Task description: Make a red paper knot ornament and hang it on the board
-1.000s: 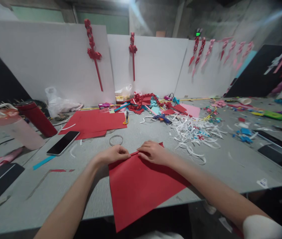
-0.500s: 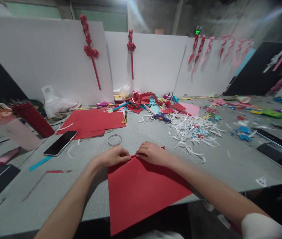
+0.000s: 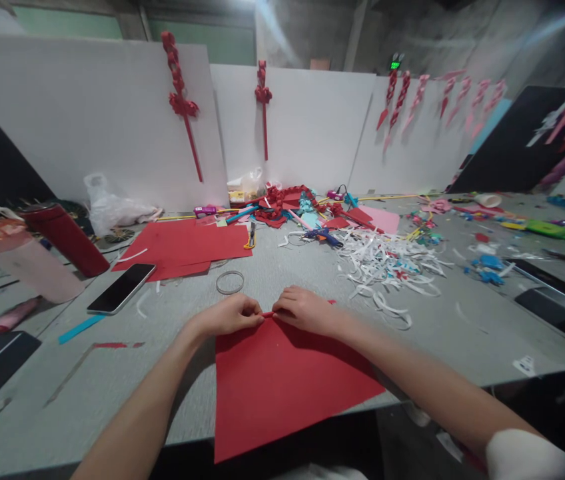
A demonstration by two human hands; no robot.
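Observation:
A sheet of red paper (image 3: 287, 380) lies at the table's front edge, its near corner hanging over. Its far edge is curled into a thin roll. My left hand (image 3: 235, 313) pinches that rolled edge near its left part, fingers closed. Right beside it, my right hand (image 3: 302, 310) grips the same roll with bent fingers, covering much of it. A small piece of the roll shows past my right hand. Just beyond my hands lies a thin metal ring (image 3: 230, 282).
Red sheets (image 3: 187, 243) with a yellow cutter (image 3: 251, 235) lie farther back. White paper strips (image 3: 392, 260) and a blue glue gun (image 3: 325, 235) are at back right. On the left are a phone (image 3: 121, 288), a red flask (image 3: 67, 240) and a pale bottle (image 3: 27, 257).
The rolled edge has turned slightly toward me, and the sheet's near corner has drawn up a little. Both hands stay in nearly the same place.

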